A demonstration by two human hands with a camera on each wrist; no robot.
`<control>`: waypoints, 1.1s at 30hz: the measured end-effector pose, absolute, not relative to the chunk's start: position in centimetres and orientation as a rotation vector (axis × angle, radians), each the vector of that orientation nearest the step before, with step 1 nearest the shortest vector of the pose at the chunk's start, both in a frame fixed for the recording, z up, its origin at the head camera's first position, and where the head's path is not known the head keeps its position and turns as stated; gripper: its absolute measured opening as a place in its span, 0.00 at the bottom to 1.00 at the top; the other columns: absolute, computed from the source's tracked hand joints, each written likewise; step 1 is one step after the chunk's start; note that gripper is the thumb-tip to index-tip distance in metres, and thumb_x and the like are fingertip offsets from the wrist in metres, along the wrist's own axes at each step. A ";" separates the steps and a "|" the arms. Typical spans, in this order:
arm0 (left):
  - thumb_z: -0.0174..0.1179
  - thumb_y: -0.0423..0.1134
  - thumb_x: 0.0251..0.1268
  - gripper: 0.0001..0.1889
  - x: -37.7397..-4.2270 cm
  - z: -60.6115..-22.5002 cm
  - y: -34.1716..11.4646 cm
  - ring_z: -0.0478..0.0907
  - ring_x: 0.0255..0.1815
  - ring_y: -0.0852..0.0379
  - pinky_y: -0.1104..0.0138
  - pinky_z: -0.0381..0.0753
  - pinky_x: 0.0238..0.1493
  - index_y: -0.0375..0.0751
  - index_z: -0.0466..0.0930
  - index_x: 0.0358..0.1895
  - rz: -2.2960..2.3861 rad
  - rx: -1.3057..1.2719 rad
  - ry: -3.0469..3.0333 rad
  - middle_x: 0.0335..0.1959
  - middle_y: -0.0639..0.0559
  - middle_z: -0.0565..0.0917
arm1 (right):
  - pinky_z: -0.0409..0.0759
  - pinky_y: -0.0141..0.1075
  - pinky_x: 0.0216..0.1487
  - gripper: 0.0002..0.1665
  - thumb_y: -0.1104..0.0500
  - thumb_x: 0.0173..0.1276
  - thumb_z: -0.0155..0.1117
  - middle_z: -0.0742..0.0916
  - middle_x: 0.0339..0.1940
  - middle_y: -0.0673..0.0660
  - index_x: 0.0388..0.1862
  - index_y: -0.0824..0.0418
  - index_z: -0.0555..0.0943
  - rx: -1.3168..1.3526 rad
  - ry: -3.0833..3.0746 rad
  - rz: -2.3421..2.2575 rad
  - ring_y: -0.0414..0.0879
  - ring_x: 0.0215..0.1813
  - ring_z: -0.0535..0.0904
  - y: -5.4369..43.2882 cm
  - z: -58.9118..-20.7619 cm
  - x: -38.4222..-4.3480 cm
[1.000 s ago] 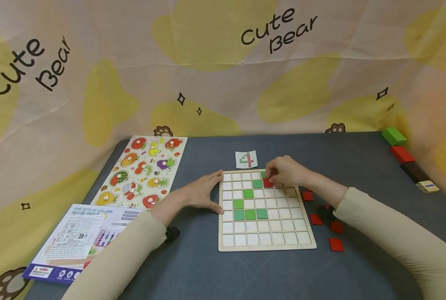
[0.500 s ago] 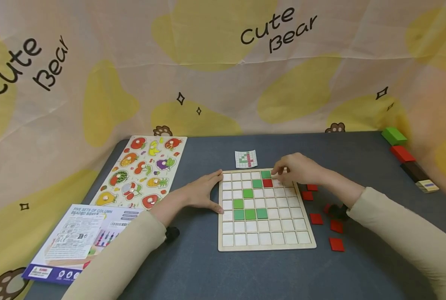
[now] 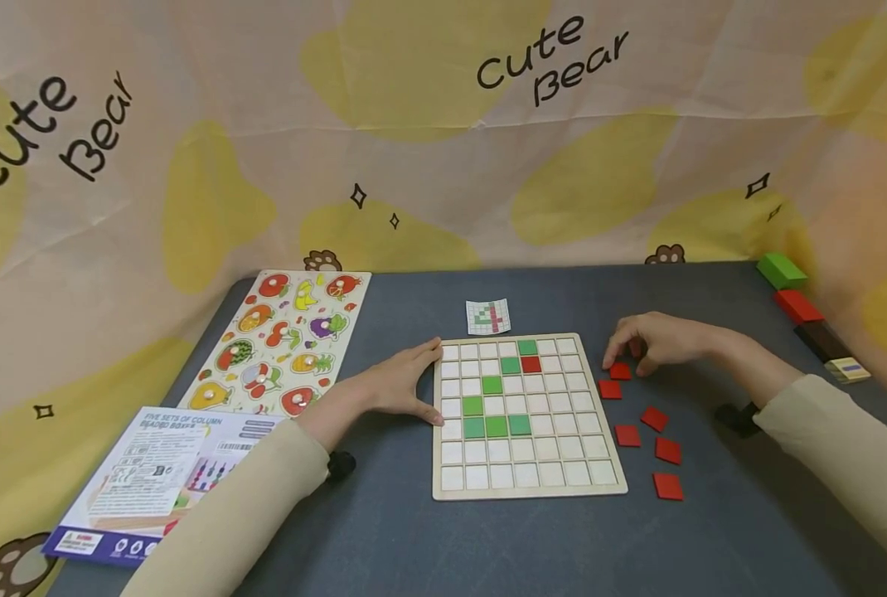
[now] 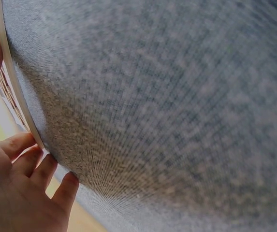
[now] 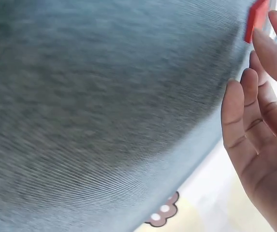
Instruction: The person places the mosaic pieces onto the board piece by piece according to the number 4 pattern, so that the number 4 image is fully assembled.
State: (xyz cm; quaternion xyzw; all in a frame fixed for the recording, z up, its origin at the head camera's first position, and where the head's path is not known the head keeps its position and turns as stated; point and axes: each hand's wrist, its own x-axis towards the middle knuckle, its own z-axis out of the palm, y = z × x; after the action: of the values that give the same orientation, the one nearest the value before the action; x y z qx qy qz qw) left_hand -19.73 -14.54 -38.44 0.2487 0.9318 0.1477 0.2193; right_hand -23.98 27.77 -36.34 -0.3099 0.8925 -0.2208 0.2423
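A square wooden grid board [image 3: 529, 495] lies flat with white cells. Several green tiles [image 3: 496, 426] and one red tile [image 3: 531, 365] fill some of its cells. My left hand [image 3: 399, 383] rests at the board's left edge, fingers spread, thumb lower on the same edge; the left wrist view shows the fingertips [image 4: 33, 139] against the rim. My right hand [image 3: 666, 342] is beyond the board's right side, fingers loosely bent over the farthest loose red tile [image 3: 619, 372]. In the right wrist view that hand [image 5: 259, 116] holds nothing, its thumb near a red tile [image 5: 257, 19].
More loose red tiles [image 3: 667, 487] lie right of the board. A small pattern card [image 3: 488, 317] sits behind it. At left are a fruit puzzle board [image 3: 275, 336] and a printed box [image 3: 156, 485]. Coloured blocks [image 3: 797, 307] line the far right edge.
My right hand has left the red tile in the board's second row and moved right to the loose red tiles. The left hand stays at the board's edge.
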 end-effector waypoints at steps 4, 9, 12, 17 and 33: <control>0.72 0.63 0.49 0.60 -19.8 -38.5 -14.6 0.45 0.84 0.46 0.49 0.54 0.80 0.43 0.47 0.80 0.408 0.687 2.579 0.84 0.50 0.43 | 0.75 0.30 0.37 0.19 0.64 0.51 0.78 0.82 0.41 0.50 0.39 0.44 0.86 -0.867 2.452 -0.622 0.43 0.38 0.73 28.0 -36.9 -24.0; 0.72 0.63 0.49 0.60 -19.8 -38.5 -14.6 0.45 0.84 0.45 0.48 0.54 0.80 0.43 0.47 0.80 0.420 0.688 2.580 0.84 0.50 0.43 | 0.75 0.31 0.34 0.16 0.60 0.49 0.80 0.82 0.36 0.50 0.34 0.51 0.81 -0.822 2.516 -0.607 0.42 0.35 0.74 27.9 -36.9 -24.2; 0.72 0.63 0.49 0.60 -19.8 -38.4 -14.6 0.45 0.84 0.45 0.48 0.54 0.80 0.43 0.47 0.80 0.419 0.686 2.581 0.84 0.50 0.43 | 0.75 0.31 0.32 0.16 0.59 0.51 0.80 0.82 0.30 0.50 0.30 0.55 0.78 -0.763 2.571 -0.599 0.40 0.31 0.75 27.6 -36.7 -24.3; 0.72 0.63 0.49 0.60 -19.6 -38.2 -14.6 0.46 0.84 0.44 0.48 0.54 0.80 0.41 0.48 0.80 0.424 0.697 2.578 0.84 0.49 0.44 | 0.77 0.30 0.33 0.11 0.61 0.56 0.77 0.84 0.28 0.50 0.31 0.55 0.80 -0.737 2.660 -0.681 0.40 0.32 0.77 26.4 -36.1 -24.3; 0.72 0.63 0.49 0.60 -19.8 -38.5 -14.7 0.45 0.84 0.45 0.50 0.53 0.81 0.42 0.48 0.80 0.432 0.710 2.576 0.84 0.49 0.43 | 0.82 0.30 0.39 0.09 0.67 0.58 0.72 0.90 0.33 0.49 0.35 0.55 0.88 -0.936 2.573 -0.840 0.39 0.37 0.84 17.6 -36.3 -21.9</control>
State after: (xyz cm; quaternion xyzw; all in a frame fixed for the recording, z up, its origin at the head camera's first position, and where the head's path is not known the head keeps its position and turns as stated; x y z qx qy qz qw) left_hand -19.77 -14.69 -38.47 0.2560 0.9293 0.1559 0.2158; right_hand -21.88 17.58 -36.35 -0.3236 0.8898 -0.2904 0.1383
